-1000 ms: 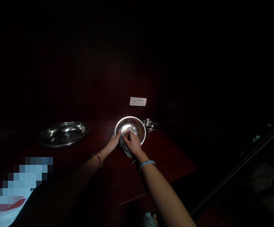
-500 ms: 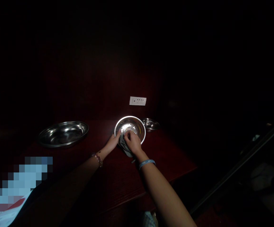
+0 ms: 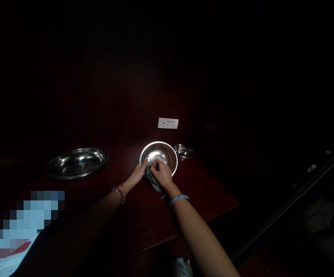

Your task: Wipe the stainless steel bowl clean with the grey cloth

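Right under your fingers (image 3: 155,165), the steel bowl (image 3: 162,153) sits on the counter (image 3: 144,219), left hand (image 3: 137,174) gripping its near rim, right hand (image 3: 162,175) clenched on the cloth (image 3: 153,182), so a hard shove could skid it into the small bowl (image 3: 183,152) just beyond.

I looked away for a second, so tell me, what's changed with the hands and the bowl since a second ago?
Barely anything. The right hand, pressing the cloth on the near rim of the steel bowl, nudged slightly forward and back again. The left hand kept its hold on that bowl's left rim. The wide dish and the small bowl stayed put.
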{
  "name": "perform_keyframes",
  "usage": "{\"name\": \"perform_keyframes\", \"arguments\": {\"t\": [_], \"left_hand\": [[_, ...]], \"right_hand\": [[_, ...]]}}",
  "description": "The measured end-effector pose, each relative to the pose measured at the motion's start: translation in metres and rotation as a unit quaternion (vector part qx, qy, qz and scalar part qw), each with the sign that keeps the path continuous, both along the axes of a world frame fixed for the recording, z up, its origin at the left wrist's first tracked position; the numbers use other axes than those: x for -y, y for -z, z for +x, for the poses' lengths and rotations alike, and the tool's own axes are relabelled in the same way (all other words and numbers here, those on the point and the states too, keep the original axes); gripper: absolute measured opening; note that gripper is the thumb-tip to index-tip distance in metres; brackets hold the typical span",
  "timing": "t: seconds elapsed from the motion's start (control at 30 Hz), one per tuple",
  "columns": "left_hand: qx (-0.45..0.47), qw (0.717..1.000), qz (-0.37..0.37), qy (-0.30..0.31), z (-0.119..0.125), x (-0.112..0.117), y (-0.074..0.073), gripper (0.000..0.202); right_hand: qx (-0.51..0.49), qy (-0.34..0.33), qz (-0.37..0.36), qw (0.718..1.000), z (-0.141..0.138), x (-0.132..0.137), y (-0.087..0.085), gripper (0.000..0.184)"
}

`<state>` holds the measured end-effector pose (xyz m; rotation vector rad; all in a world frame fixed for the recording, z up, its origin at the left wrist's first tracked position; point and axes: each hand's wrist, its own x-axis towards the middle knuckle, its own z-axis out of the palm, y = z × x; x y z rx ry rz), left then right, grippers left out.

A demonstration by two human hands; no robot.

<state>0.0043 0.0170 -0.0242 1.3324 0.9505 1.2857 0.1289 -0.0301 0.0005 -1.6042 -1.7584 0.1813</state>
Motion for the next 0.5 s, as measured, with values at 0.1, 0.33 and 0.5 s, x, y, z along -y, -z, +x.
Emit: {"name": "perform_keyframes", "arguments": {"t": [0.1,0.33,0.5], "left_hand": [[-0.006,1.000,-0.001,0.004,-0.0007,-0.0008,0.0010,0.061],[-0.019,1.000,-0.003,-0.007,-0.0010,0.0017,-0.0019,0.053],[-0.016,1.000,-0.005,-0.014,-0.0005,0.0051,-0.0055,0.050]], "right_hand": [[-0.005,-0.002,0.007,1.000,0.0002,-0.0002,0.0005,0.008],[0.007,0.005,0.006,1.000,-0.0010,0.0005,-0.0007,0.009],[0.003,0.002,-0.003,1.000,-0.0005,0.0000,-0.0009,0.010]]}}
